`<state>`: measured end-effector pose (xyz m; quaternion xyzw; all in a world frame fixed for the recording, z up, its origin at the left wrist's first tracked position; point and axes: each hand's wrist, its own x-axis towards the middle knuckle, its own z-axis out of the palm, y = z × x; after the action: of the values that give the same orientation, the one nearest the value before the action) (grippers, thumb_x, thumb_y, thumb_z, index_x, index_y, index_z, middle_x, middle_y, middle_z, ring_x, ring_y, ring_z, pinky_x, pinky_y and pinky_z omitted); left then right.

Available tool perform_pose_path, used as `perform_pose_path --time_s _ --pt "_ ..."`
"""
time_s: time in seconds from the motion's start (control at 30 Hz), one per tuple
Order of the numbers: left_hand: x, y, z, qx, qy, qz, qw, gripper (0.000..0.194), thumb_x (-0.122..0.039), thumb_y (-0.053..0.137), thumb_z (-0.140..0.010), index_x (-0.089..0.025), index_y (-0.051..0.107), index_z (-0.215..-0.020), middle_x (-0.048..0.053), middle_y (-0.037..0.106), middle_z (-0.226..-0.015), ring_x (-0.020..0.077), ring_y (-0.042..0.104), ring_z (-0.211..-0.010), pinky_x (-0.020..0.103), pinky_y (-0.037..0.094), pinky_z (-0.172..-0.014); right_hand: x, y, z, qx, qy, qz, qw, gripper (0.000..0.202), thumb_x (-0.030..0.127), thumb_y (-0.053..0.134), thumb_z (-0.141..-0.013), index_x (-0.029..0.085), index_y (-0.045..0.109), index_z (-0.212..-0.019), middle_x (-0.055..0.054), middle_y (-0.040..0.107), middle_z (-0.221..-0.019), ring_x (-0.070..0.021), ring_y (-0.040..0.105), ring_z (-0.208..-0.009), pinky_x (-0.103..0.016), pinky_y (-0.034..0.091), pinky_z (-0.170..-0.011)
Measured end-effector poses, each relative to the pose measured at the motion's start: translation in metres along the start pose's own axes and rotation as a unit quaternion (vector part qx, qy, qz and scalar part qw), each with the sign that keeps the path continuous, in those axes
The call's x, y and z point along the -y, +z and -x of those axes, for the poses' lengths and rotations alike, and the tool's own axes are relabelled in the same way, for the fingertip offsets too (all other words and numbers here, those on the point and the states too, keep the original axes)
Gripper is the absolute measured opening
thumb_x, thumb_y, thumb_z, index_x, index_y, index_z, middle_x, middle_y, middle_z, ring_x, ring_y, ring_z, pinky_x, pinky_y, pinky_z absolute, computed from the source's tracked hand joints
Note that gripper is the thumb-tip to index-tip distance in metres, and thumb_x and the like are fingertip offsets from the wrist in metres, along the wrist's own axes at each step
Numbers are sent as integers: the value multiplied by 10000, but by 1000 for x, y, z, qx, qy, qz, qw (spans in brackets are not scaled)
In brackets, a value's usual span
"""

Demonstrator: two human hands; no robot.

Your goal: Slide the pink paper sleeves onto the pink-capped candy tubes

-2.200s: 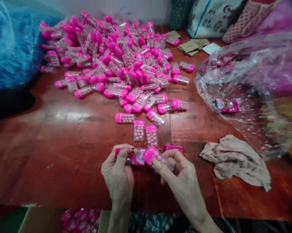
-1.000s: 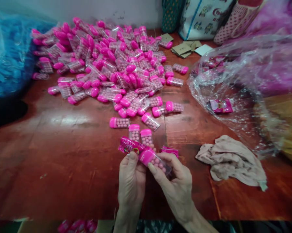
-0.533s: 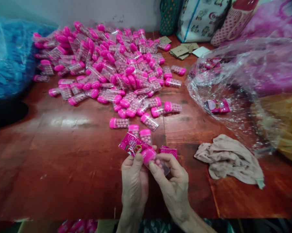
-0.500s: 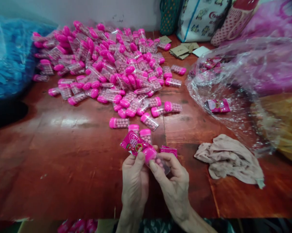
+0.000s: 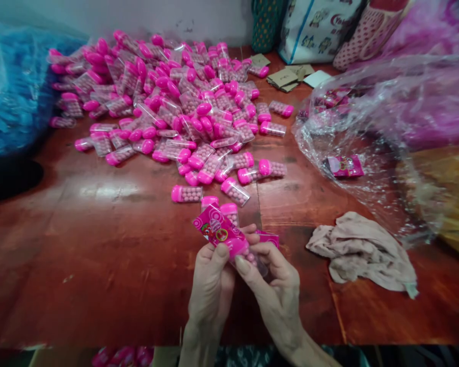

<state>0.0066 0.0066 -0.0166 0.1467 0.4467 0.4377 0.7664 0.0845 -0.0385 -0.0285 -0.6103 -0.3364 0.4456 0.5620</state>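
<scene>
Near the table's front edge, my left hand (image 5: 213,285) is closed on a pink printed wrapper (image 5: 218,227), its thumb pressed at the lower end. My right hand (image 5: 277,285) pinches a clear bottle (image 5: 251,256) with a pink cap and pink balls inside. The capped end of the bottle meets the wrapper between both thumbs; whether it is inside the sleeve is hard to tell. Just beyond the hands stand two more bottles, one of them (image 5: 230,212) partly behind the wrapper. Another pink wrapper (image 5: 268,238) lies behind my right hand.
A large heap of pink-capped bottles (image 5: 171,107) covers the table's back. At the left is a blue bag (image 5: 15,97). To the right are a crumpled cloth (image 5: 367,252), clear plastic (image 5: 389,193) with pink packets, and cardboard pieces (image 5: 283,79).
The wrapper has shifted slightly right and down, closer over the bottle's cap. Fingers of my left hand now show extended behind it.
</scene>
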Motion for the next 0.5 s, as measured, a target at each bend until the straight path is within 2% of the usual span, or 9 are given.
perform_pose_path --time_s 0.1,0.2,0.37,0.5 --pt "3 3 2 -13 12 -6 1000 236 -302 655 -744 -120 723 -878 146 695 -1021 273 638 -939 370 512 -806 0 0 2 -29 -50 71 996 104 217 632 -804 230 594 -901 65 582 -660 -66 505 -522 -153 411 -510" --pt "5 4 4 -21 11 -3 1000 233 -282 627 -770 -122 718 -914 146 697 -1019 266 638 -947 373 505 -822 3 0 -1 -27 -41 84 995 80 237 619 -816 217 590 -889 60 577 -655 -67 504 -513 -155 404 -496" --pt "3 0 2 -29 25 12 999 312 -360 578 -810 -117 707 -955 148 703 -999 260 650 -924 369 506 -824 5 0 -9 30 35 47 998 149 341 590 -834 195 580 -860 36 585 -670 -97 525 -562 -189 420 -525" --pt "1 -1 -2 -40 61 2 997 285 -346 590 -803 -109 721 -894 142 721 -918 263 660 -899 374 509 -815 6 -5 -6 99 55 72 991 238 385 566 -839 211 588 -1000 0 636 -825 -147 574 -701 -238 459 -629"
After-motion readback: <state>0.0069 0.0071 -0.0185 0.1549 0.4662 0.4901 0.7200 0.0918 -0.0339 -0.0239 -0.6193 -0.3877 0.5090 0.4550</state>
